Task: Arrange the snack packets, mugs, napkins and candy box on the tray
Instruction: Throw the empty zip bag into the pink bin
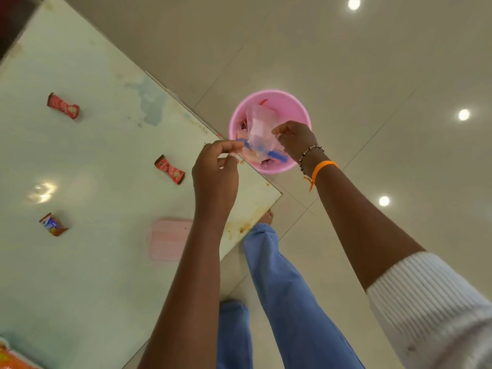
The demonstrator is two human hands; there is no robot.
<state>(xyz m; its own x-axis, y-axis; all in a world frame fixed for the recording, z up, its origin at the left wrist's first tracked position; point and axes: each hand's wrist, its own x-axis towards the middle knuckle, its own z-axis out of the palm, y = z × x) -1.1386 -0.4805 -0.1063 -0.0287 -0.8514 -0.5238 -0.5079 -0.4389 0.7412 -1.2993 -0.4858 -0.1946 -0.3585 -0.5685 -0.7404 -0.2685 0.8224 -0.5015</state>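
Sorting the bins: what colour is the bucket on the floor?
Pink, seen best in the head view: the bucket stands beside the table's corner.

I stand at the corner of a pale green table (87,166), and everything else lies around it. Its glossy top is worn, with a bluish patch toward its far edge and brownish stains at the corner nearest my legs. A soft glare of lamp light sits on its left part. Beyond the table's right edge spreads a floor (346,62) of large beige tiles with thin dark joints running diagonally. Four round ceiling lights mirror in the polished tiles to the right of the table. Just off the table's edge, a pink bucket (287,105) stands on the floor. At the table's far left corner something dark red shows.
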